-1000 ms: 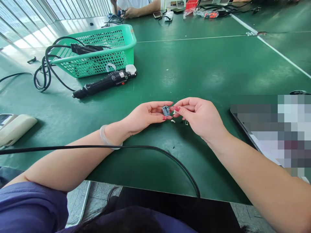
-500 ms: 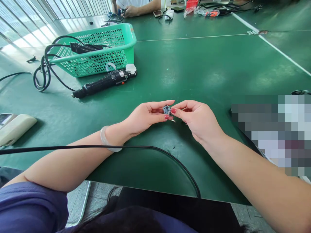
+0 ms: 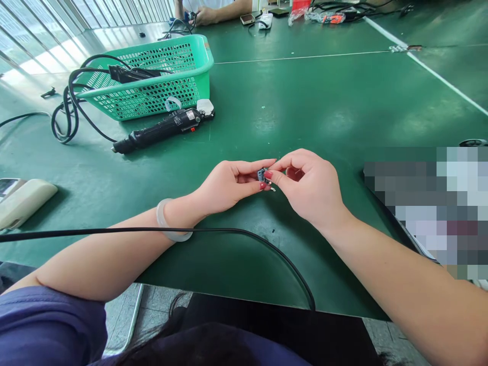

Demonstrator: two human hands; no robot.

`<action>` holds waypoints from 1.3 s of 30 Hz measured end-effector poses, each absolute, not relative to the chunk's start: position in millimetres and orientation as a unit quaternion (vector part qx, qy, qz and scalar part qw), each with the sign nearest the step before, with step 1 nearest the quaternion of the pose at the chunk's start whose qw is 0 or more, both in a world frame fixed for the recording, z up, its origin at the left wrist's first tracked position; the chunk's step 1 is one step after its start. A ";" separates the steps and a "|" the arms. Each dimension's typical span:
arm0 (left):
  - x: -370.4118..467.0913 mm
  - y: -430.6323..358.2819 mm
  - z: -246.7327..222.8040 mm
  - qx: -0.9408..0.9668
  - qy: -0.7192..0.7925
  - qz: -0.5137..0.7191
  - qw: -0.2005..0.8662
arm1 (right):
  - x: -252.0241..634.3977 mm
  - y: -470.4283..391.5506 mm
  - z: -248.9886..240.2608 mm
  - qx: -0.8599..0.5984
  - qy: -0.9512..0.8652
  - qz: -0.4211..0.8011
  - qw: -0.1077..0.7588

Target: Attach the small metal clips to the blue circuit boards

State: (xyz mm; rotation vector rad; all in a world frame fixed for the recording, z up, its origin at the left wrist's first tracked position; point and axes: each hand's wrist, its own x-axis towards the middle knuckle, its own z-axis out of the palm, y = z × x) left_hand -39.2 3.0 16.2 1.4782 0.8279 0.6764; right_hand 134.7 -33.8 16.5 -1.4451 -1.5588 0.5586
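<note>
Between the fingertips of both hands, just above the green table, is a small grey-blue part (image 3: 261,175) with dark openings, perhaps of plastic. My left hand (image 3: 232,184) comes from the left with a clear bangle on the wrist and grips the part between thumb and fingers. From the right, my right hand (image 3: 310,185) closes thumb and forefinger over the part's right side, which they partly hide. A tiny silvery piece (image 3: 272,189) shows just below the fingertips; whether it belongs to the part I cannot tell.
A black electric screwdriver (image 3: 160,131) lies before a green basket (image 3: 152,94) with cables. One black cable (image 3: 229,231) crosses over my left forearm. A pale device (image 3: 32,202) sits at far left, a blurred-out object (image 3: 423,203) at right. Across the table are another person's hands (image 3: 206,16).
My right hand has turned and moved slightly left, its thumb now covering more of the small part. My left hand stays almost still, gripping it.
</note>
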 end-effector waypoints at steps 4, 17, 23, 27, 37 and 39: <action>-39.6 1.3 17.0 0.642 0.351 0.291 0.616 | 137.7 -30.4 13.1 -0.580 -0.614 0.301 0.442; -39.9 7.6 28.8 0.581 0.422 0.294 0.631 | 160.8 -18.9 8.4 -0.612 -0.694 0.231 0.300; -40.4 11.7 19.3 0.529 0.444 0.296 0.660 | 156.5 -21.3 8.5 -0.605 -0.743 0.185 0.220; -38.2 11.1 18.4 0.493 0.448 0.297 0.684 | 156.2 -22.5 7.3 -0.613 -0.749 0.177 0.177; -35.6 9.5 17.7 0.534 0.414 0.264 0.688 | 149.8 -28.7 14.5 -0.557 -0.743 0.111 0.356; -35.3 8.0 19.0 0.559 0.415 0.257 0.670 | 146.1 -31.6 16.7 -0.542 -0.743 0.098 0.380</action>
